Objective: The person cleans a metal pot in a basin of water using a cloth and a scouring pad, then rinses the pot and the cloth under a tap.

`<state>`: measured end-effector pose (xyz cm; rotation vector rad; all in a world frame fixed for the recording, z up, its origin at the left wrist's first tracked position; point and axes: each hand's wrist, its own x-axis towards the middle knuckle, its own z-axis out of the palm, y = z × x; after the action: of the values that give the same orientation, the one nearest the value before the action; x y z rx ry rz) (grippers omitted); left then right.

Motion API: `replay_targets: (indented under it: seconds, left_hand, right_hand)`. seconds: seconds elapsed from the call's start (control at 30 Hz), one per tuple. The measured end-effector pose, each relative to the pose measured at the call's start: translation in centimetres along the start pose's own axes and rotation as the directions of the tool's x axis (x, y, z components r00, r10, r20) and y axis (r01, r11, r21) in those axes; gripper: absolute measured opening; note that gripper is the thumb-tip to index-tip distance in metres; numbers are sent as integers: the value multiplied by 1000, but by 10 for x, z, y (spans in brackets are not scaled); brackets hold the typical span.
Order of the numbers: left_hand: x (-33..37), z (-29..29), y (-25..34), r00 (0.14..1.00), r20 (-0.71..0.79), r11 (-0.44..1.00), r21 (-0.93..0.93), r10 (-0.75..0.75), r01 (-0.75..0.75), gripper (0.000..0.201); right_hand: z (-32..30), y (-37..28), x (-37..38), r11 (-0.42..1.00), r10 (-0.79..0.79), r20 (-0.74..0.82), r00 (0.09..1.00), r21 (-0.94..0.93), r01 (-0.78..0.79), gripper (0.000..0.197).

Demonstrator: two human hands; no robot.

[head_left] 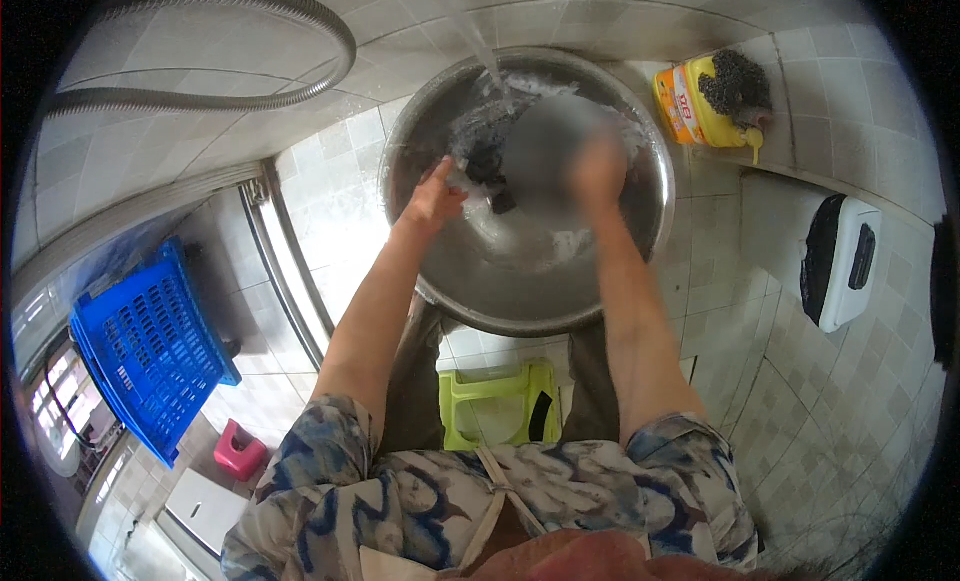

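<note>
A large round metal basin stands before me, with water and suds in its far half. Dark, wet material that looks like cloth lies in the water; its exact kind does not show. My left hand is at the basin's left inner side, next to the dark material, its index finger and thumb stretched apart. Toward the basin's right side, my right hand reaches in beside a grey, blurred patch. Its fingers are smeared, and whatever they touch is hidden. A thin stream of water falls into the basin from above.
A yellow jug with a dark mesh scrubber stands at the far right. A white bin is on the right. A green stool sits between my legs. A blue crate, pink stool and metal hose are left.
</note>
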<state>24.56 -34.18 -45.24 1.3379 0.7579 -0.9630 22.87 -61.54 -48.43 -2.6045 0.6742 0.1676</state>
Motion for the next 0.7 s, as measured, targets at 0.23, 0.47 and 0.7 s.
replay_targets:
  seconds: [0.23, 0.47, 0.7]
  left_hand:
    - [9, -9, -19, 948, 318, 787, -580, -20, 211, 94]
    - [-10, -4, -34, 742, 384, 642, -762, 549, -81, 45]
    - [-3, 36, 10, 942, 257, 964, -206, 217, -166, 46]
  right_hand:
    - [-4, -148, -81, 698, -484, 320, 814, 702, 139, 35]
    - [-61, -194, -104, 852, -512, 532, 674, 414, 320, 28]
    - [-10, -52, -2, 961, -269, 20, 963, -62, 270, 23]
